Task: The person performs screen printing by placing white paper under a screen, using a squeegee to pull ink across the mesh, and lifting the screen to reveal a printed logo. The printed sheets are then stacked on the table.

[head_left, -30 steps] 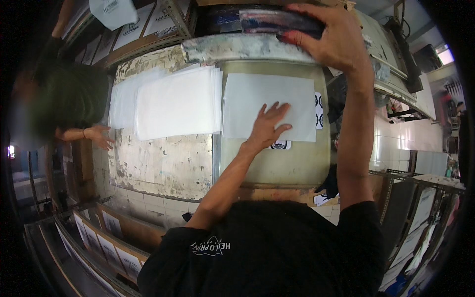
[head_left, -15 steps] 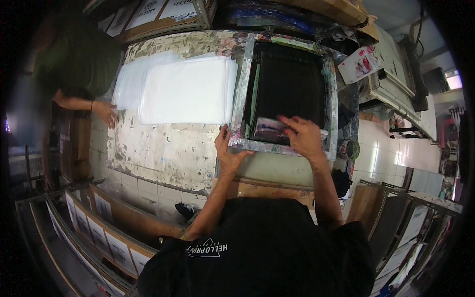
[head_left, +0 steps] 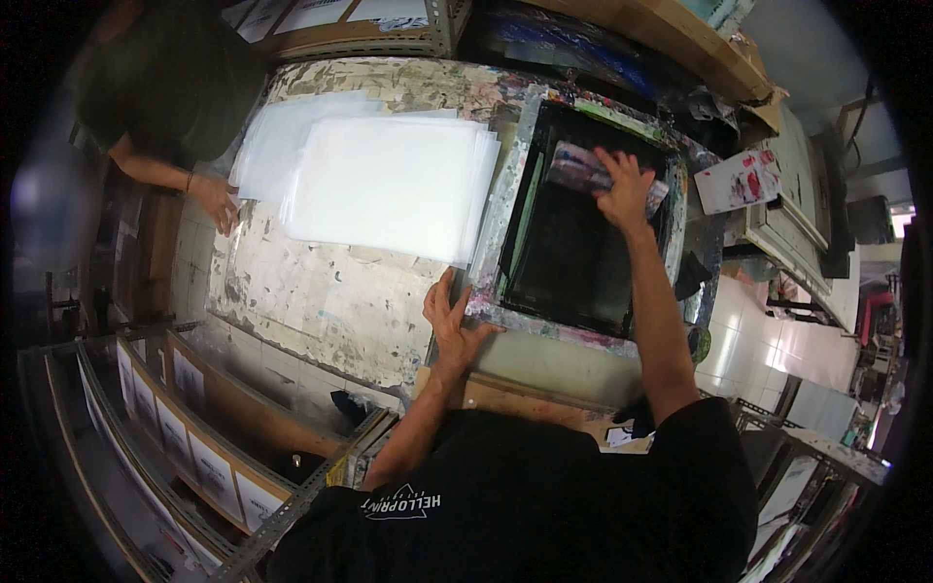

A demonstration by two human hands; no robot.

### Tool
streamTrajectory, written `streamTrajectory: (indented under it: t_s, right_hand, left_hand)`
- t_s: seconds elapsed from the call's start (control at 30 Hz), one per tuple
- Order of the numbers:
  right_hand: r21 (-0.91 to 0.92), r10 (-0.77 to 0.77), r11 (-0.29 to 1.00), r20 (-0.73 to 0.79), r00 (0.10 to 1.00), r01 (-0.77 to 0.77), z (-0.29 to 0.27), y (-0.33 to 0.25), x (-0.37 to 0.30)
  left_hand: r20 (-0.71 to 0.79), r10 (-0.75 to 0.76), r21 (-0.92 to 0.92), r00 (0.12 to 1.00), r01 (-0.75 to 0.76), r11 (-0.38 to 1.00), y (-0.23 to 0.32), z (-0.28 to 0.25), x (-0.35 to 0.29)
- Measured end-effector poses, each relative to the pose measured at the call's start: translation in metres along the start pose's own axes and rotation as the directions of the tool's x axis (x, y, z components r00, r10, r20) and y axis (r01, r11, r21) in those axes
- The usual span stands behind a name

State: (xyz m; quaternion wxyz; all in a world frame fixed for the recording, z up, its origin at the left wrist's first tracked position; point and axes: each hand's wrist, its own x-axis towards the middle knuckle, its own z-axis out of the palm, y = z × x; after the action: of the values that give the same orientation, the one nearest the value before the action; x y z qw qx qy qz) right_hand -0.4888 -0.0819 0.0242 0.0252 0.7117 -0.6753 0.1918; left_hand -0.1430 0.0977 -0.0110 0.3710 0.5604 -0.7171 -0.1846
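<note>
A screen-printing frame (head_left: 483, 282) with paint-smeared edges lies on the table, its mesh coated with black ink (head_left: 573, 257). In the upper part of the screen, my right hand (head_left: 627, 194) grips a stained squeegee (head_left: 573, 163) from above; its blade edge is hidden. At the frame's near left corner rests my left hand (head_left: 454, 325), thumb and fingers spread along the two edges and touching it. To the left of the frame lies a stack of white sheets (head_left: 384, 185), slightly fanned out.
Another person's hand (head_left: 214, 199) hangs over the far left edge of the worn, stained table (head_left: 330, 311). A metal rack (head_left: 233, 457) stands at the near left. Right of the frame is a paint-splashed card (head_left: 739, 185), with cardboard (head_left: 671, 39) behind.
My right hand has pushed the squeegee from the near end of the screen to its far part. My left hand stays at the corner. The whole view has tilted a little.
</note>
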Motion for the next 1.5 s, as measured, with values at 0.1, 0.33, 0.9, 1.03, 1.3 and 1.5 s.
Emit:
streamTrajectory:
  t_s: [0.1,0.33,0.9,1.03,1.3,1.5]
  right_hand:
    - [0.033,-0.047,0.998,0.024,0.999,0.046,0.004,0.032,0.051]
    - [0.016,-0.104,0.995,0.014,0.995,0.103,-0.006,0.045,0.101]
    - [0.095,-0.040,0.995,0.041,0.998,0.036,-0.156,-0.127,-0.141]
    - [0.000,-0.170,0.985,-0.161,0.972,0.173,-0.204,-0.131,-0.124]
    - [0.028,-0.181,0.981,-0.255,0.950,0.194,-0.286,-0.103,0.008]
    - [0.033,-0.190,0.978,-0.277,0.942,0.207,-0.307,-0.096,0.051]
  left_hand:
    - [-0.006,0.001,-0.024,1.000,-0.001,1.000,0.000,0.001,-0.001]
    - [-0.011,0.000,-0.045,1.000,0.000,0.999,-0.002,0.000,-0.002]
    - [-0.196,-0.109,-0.201,0.974,0.069,0.977,0.039,-0.014,0.016]
    - [-0.229,-0.189,-0.473,0.955,0.061,0.879,0.095,-0.041,0.068]
    - [-0.155,-0.277,-0.026,0.948,0.276,0.961,0.034,0.029,0.090]
    - [-0.110,-0.162,-0.073,0.981,0.155,0.985,0.015,0.064,0.053]
